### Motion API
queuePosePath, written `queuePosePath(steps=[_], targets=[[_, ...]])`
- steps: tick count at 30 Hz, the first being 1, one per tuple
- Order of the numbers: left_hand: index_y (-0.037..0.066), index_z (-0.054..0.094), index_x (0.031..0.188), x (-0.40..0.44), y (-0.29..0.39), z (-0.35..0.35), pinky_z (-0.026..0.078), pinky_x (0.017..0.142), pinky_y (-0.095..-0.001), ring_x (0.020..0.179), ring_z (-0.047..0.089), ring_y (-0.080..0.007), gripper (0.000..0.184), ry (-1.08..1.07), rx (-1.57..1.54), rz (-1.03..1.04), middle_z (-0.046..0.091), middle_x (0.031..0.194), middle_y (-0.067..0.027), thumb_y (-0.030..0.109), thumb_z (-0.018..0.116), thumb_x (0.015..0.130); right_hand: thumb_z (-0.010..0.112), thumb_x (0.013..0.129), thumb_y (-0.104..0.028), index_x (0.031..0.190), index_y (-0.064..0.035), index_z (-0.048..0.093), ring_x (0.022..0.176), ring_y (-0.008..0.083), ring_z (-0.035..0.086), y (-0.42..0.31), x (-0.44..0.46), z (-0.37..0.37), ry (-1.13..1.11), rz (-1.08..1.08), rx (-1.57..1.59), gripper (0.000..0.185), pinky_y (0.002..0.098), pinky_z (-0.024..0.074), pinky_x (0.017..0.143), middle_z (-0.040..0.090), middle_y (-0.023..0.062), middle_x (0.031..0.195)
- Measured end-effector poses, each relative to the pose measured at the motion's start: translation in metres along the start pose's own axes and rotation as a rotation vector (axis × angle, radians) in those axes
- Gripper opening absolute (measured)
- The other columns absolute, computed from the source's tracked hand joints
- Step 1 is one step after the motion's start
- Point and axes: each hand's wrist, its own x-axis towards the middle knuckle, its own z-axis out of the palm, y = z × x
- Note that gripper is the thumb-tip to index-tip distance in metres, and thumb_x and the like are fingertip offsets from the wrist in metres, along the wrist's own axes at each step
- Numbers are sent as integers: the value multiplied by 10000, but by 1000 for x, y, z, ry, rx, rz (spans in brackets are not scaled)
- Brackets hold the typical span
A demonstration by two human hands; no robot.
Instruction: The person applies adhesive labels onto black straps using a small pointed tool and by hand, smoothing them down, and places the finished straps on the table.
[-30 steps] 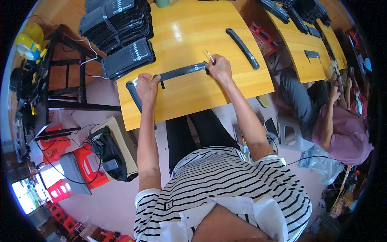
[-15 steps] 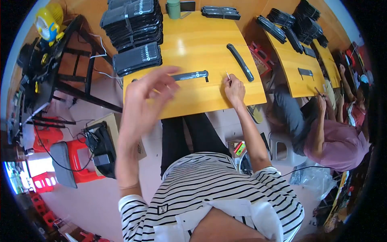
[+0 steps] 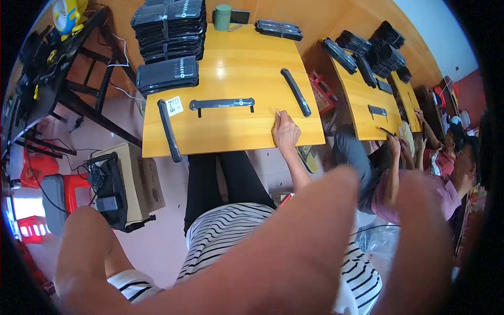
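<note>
My left hand (image 3: pixel 283 252) is raised right in front of the camera, large and blurred, with its fingers apart and nothing seen between them. My right hand (image 3: pixel 286 130) rests near the table's front edge, closed round a thin pale-tipped tool (image 3: pixel 278 112). Flat on the yellow table (image 3: pixel 236 131) lies a black strip (image 3: pixel 223 103) with two small black tabs hanging from its lower edge. A second black strip (image 3: pixel 169 131) lies to the left, beside a white printed label (image 3: pixel 175 106). On the right, a third strip (image 3: pixel 295 92) lies at a slant.
Tall stacks of black strips (image 3: pixel 168 31) stand at the back left, near a green cup (image 3: pixel 222 18). Another bundle (image 3: pixel 279 30) lies at the back. People sit at a second table (image 3: pixel 367 123) on the right. A cardboard box (image 3: pixel 132 181) stands on the floor.
My left hand has let go of the middle strip and come up to the camera. My right hand has moved off the strip toward the front edge, keeping the tool.
</note>
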Motion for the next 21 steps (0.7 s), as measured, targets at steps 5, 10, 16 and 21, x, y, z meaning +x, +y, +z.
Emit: queuePosePath(steps=[5,10,16,21], targets=[[69,577,859,12,0,11,485,613,-311,752,606,-230,215,-60,-26,113,598,837,-102,252,626,756,504,831,-127,806,-49,495,563,383,578,0,4,3,14,-15,32,82,481,450,493,578,179,680],[65,570,879,36,5,26,484,627,-318,762,603,-244,226,-49,-27,263,595,852,-113,248,622,757,515,846,-159,760,-62,494,576,399,562,2,5,4,31,17,57,132,499,431,516,580,196,685],[61,561,904,82,24,14,482,644,-327,775,599,-260,240,9,49,498,593,871,-125,244,617,759,514,830,-137,919,-67,551,635,368,599,10,-1,8,30,-68,9,119,479,468,557,593,202,742],[57,554,924,102,48,-1,480,658,-335,786,597,-274,253,-42,121,670,590,886,-135,240,613,760,521,824,-131,1029,-53,547,770,355,602,7,5,9,23,-21,57,221,466,474,622,607,214,844]])
